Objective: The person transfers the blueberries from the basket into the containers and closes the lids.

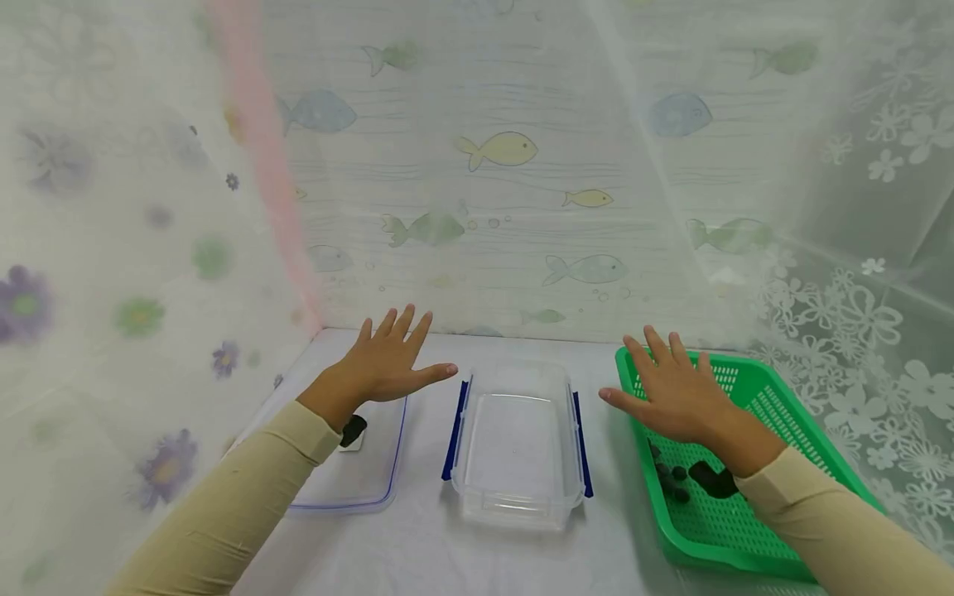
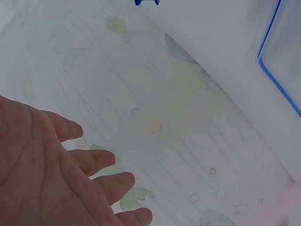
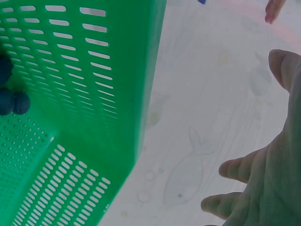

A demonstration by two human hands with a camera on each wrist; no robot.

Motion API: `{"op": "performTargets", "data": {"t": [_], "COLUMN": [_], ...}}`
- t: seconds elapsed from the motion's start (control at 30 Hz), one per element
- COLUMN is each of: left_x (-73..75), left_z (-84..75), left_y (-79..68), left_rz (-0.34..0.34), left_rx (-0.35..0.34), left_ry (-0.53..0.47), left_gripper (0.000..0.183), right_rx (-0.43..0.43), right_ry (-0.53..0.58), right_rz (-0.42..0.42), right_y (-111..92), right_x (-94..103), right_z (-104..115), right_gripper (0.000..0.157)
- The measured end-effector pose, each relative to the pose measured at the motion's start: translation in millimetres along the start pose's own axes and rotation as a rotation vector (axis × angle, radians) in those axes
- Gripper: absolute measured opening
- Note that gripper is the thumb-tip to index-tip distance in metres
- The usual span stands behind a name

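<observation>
Both hands are raised over the table with fingers straight and spread, holding nothing. My left hand (image 1: 383, 360) is above the far part of a clear lid (image 1: 373, 488) with a blue seal, which the forearm partly covers. My right hand (image 1: 674, 397) hovers over a green perforated basket (image 1: 663, 530). Several small dark round pieces (image 1: 678, 473) lie in the basket, seen also in the right wrist view at its left edge. Between the hands stands a clear plastic container (image 1: 517, 447) with blue side clips.
A white cloth (image 1: 417, 555) covers the table. Sheer curtains printed with fish (image 1: 507, 149) hang behind it, and flowered curtains (image 1: 74, 331) hang at both sides. A small white piece (image 1: 353, 441) shows at the lid, beside the left wrist's black strap.
</observation>
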State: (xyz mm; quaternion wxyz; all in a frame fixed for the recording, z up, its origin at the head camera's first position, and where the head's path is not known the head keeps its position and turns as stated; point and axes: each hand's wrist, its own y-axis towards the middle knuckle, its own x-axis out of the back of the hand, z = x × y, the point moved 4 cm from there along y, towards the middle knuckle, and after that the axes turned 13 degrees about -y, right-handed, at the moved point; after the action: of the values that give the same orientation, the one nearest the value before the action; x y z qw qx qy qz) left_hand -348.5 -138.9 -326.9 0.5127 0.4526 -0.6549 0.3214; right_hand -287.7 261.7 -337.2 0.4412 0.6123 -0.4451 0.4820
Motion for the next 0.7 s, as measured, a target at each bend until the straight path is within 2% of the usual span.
{"op": "performTargets", "data": {"t": [0.23, 0.4, 0.6, 0.7], "left_x": [-4.9, -8.2, -18.2, -26.3], "left_z": [1.0, -0.6, -7.0, -9.0], "left_y": [2.2, 2.4, 3.7, 5.1], "left_rz": [0.008, -0.017, -0.04, -0.039], "left_rx": [-0.006, -0.034, -0.063, -0.05], "left_ry": [0.008, 0.003, -0.058, -0.117], "left_gripper": [0.112, 0.111, 0.112, 0.112], "right_rx": [0.003, 0.002, -0.004, -0.008], "right_ry": [0.027, 0.037, 0.033, 0.041], "right_rz": [0.004, -0.002, -0.003, 0.009], "right_y": [-3.6, -3.3, -4.9, -6.2], "right_x": [-3.3, -4.1, -5.1, -8.4], "right_z": [-3.8, -7.6, -16.7, -21.8], "right_gripper": [0.105, 0.104, 0.103, 0.102]}}
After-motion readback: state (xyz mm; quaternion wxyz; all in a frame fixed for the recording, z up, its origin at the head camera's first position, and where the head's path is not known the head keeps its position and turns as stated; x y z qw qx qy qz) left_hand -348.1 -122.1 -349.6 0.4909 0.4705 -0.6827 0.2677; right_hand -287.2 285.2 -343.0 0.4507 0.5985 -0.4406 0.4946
